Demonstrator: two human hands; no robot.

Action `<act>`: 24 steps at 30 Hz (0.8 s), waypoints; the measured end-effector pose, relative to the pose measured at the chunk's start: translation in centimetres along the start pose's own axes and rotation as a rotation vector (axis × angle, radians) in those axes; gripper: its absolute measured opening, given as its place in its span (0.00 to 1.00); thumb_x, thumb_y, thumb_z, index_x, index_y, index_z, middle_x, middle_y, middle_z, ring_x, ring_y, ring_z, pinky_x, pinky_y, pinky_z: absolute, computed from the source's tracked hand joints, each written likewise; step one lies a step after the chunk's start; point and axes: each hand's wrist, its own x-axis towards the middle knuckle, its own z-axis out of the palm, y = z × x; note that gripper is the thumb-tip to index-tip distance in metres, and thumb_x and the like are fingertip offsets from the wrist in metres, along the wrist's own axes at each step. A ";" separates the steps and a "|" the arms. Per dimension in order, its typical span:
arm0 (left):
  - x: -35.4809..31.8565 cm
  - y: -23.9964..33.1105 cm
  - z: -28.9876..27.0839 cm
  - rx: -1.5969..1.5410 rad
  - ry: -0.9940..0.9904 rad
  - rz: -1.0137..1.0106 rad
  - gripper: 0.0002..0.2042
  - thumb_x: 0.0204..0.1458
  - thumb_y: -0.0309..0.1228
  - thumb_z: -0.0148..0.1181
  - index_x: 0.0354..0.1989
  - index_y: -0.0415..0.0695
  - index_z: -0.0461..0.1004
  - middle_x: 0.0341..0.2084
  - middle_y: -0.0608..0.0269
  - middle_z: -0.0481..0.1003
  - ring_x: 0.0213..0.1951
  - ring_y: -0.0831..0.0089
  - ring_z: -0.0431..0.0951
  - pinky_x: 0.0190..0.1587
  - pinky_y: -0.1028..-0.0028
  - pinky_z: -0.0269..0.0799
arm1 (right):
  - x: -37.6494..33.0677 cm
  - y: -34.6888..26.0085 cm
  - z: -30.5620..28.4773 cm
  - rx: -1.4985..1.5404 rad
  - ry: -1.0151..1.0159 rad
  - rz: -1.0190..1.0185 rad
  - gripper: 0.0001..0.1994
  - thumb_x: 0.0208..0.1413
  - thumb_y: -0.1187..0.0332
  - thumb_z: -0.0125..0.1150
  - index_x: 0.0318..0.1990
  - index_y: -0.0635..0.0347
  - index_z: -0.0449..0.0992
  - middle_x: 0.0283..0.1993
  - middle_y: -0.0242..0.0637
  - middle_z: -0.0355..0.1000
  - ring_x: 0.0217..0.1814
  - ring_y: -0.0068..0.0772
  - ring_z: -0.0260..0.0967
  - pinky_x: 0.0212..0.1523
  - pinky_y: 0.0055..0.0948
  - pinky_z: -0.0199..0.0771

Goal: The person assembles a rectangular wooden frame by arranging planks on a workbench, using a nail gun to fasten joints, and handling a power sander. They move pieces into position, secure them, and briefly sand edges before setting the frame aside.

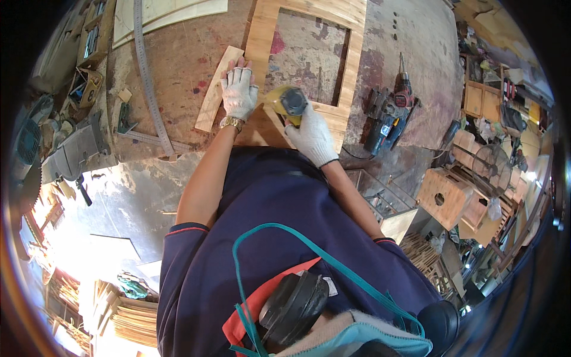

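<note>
A light wooden frame (355,50) with a large rectangular opening lies on the workbench in front of me. My right hand (314,138), in a white glove, grips a yellow palm sander (291,100) with a dark round top. The sander is over the frame's near left part, by the crossbar, and its yellow side is blurred. My left hand (239,92), in a fingerless white glove, lies flat with fingers stretched out. Under its fingertips and beside it is a slightly curved wood strip (209,104); the frame's left side is just to its right. A watch is on my left wrist.
On the worn workbench (178,65), a long metal ruler (146,68) and a metal square (146,138) lie left. Cordless power tools (389,113), including a drill, lie right. Pale panels (172,15) rest at the far left. Wooden boxes (443,196) and a fan (491,160) stand right.
</note>
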 end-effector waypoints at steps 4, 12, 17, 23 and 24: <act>0.2 0.3 -0.5 -0.006 -0.045 -0.007 0.24 0.62 0.36 0.53 0.68 0.47 0.68 0.71 0.57 0.63 0.76 0.54 0.53 0.75 0.51 0.45 | -2.2 1.4 -2.6 0.060 0.086 0.111 0.31 0.52 0.64 0.66 0.65 0.60 0.66 0.44 0.60 0.79 0.47 0.64 0.77 0.48 0.54 0.77; 0.1 -0.1 0.0 0.000 -0.066 -0.024 0.24 0.61 0.37 0.54 0.66 0.48 0.69 0.71 0.58 0.64 0.75 0.55 0.54 0.75 0.51 0.46 | -3.2 6.6 -4.4 0.036 0.112 0.176 0.25 0.51 0.63 0.67 0.56 0.61 0.73 0.46 0.59 0.79 0.50 0.64 0.77 0.50 0.52 0.76; 0.1 -0.2 0.2 -0.015 -0.041 -0.020 0.23 0.61 0.36 0.55 0.65 0.48 0.70 0.69 0.57 0.66 0.74 0.55 0.56 0.74 0.51 0.47 | -3.7 8.1 -4.9 0.065 0.167 0.270 0.24 0.50 0.63 0.67 0.55 0.62 0.73 0.46 0.58 0.79 0.50 0.63 0.77 0.51 0.51 0.76; -0.1 0.3 -0.3 0.006 0.005 0.001 0.19 0.60 0.36 0.56 0.60 0.47 0.72 0.67 0.56 0.68 0.71 0.54 0.60 0.73 0.52 0.51 | -4.4 11.2 -4.9 0.142 0.178 0.286 0.24 0.50 0.64 0.66 0.55 0.63 0.72 0.46 0.58 0.80 0.51 0.62 0.77 0.52 0.51 0.76; -0.4 0.3 -0.5 -0.004 -0.019 -0.015 0.19 0.60 0.36 0.57 0.58 0.47 0.73 0.66 0.56 0.68 0.71 0.54 0.61 0.72 0.52 0.52 | -4.6 10.8 -5.0 0.111 0.163 0.312 0.24 0.50 0.64 0.66 0.55 0.63 0.72 0.46 0.58 0.80 0.51 0.62 0.77 0.52 0.51 0.76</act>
